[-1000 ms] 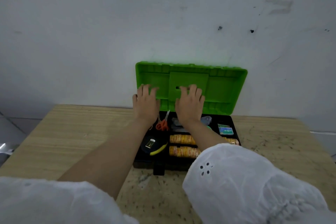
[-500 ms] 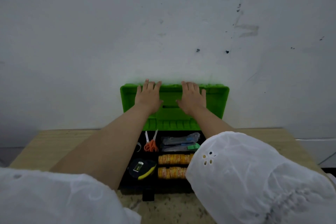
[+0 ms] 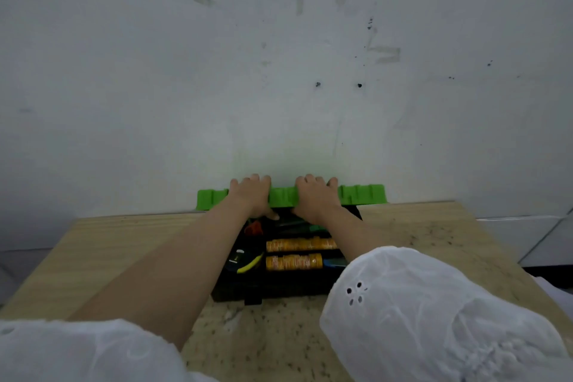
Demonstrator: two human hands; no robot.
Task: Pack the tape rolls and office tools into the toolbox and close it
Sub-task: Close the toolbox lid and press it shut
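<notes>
Fingers (image 3: 254, 179) of left hand (image 3: 251, 197) and right hand (image 3: 316, 199) curl over the free edge of the green lid (image 3: 362, 194). Toolbox (image 3: 279, 290) sits at the far edge of the bench (image 3: 124, 245), tape rolls (image 3: 297, 244) inside. Lid's probably light, stiff plastic, so that edge hold seems fine.

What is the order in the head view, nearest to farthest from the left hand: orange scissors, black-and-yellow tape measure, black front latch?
1. Scissors, just under the left hand.
2. Tape measure, left side.
3. Latch, at the very front.

White eyelet sleeves (image 3: 434, 319) (short, loose)
</notes>
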